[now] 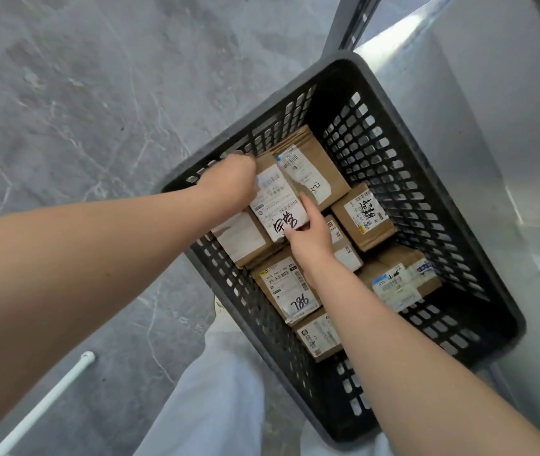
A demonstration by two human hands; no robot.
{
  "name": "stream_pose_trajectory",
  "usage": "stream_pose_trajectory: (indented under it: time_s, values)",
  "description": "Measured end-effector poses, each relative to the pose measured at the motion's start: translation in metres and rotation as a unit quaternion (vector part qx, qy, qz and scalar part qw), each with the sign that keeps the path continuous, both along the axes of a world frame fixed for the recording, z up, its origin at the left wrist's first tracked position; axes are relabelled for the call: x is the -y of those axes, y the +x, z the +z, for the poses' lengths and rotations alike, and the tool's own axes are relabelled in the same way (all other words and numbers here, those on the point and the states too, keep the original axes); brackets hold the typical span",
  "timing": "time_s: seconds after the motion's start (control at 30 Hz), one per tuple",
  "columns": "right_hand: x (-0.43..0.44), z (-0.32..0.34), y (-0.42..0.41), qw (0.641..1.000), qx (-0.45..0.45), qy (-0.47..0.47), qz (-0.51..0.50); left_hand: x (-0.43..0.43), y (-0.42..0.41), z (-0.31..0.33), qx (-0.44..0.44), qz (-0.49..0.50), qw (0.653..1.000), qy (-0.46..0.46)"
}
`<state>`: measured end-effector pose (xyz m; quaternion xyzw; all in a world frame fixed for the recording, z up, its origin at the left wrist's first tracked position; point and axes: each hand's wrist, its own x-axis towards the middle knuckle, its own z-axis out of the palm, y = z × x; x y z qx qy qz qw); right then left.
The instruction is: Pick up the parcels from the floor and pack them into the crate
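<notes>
a labelled parcel (278, 205) is held over the far left part of the black crate (426, 179), above other parcels already packed on the crate floor; the left hand (232, 179) is closed on its far left edge, the right hand (310, 232) is pinching its near right corner; no parcels can be seen on the visible floor (81, 110); if released unevenly, the parcel could tilt onto the brown box (308, 166) touching it, or wedge against the crate wall, since little free space is left there; a finger could be caught between boxes.
</notes>
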<state>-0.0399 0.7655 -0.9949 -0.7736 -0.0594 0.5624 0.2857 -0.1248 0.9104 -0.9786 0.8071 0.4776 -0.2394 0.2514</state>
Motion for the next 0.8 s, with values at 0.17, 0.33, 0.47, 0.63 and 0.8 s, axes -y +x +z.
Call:
stream_pose_trajectory:
  time_s: [0.17,0.33,0.47,0.63,0.8]
  values:
    - [-0.027,0.008,-0.002,0.995,-0.002,-0.03,0.096,0.02,-0.017,0.01,0.016,-0.116,0.988,0.104]
    - [-0.043,0.035,0.018,0.971,0.097,-0.055,0.21,0.031,-0.018,0.05,0.022,-0.2,0.973,0.118]
    - [-0.042,0.101,0.022,0.972,0.152,-0.005,0.179,0.021,-0.021,0.103,0.071,-0.143,0.984,0.08]
    - [-0.026,0.232,0.025,0.973,0.188,0.026,0.135,0.012,-0.009,0.241,0.05,-0.194,0.968,0.152]
    - [-0.006,0.388,0.042,0.961,0.252,0.075,0.085,0.018,0.005,0.387,0.113,-0.153,0.962,0.194]
